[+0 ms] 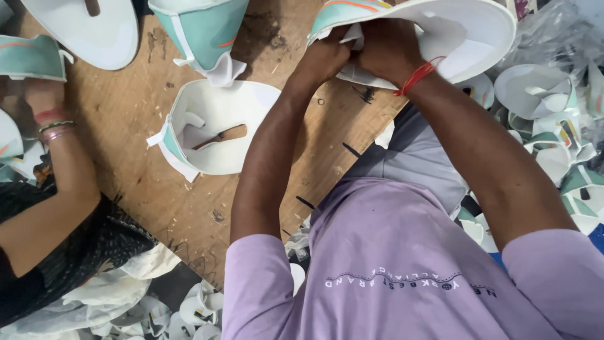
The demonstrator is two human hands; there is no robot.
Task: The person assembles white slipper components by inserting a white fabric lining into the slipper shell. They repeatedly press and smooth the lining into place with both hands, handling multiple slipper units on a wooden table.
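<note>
My left hand [324, 60] and my right hand [385, 49] are pressed together at the far edge of the wooden table [126, 164]. Both grip a white sandal sole [469, 31] with a teal and orange strap [343, 9]. The fingers dig into the strap end on the sole's underside, and the fingertips are hidden there. A red thread [416, 75] circles my right wrist. My lilac shirt [390, 264] fills the near part of the view.
Another white sandal with a teal strap [217, 129] lies on the table left of my arms. A teal upper [201, 31] and a white sole [88, 25] lie beyond it. A co-worker's hand [43, 94] with bangles holds a teal piece [28, 56] at left. Piles of sandals lie at right [553, 113] and below the table [189, 308].
</note>
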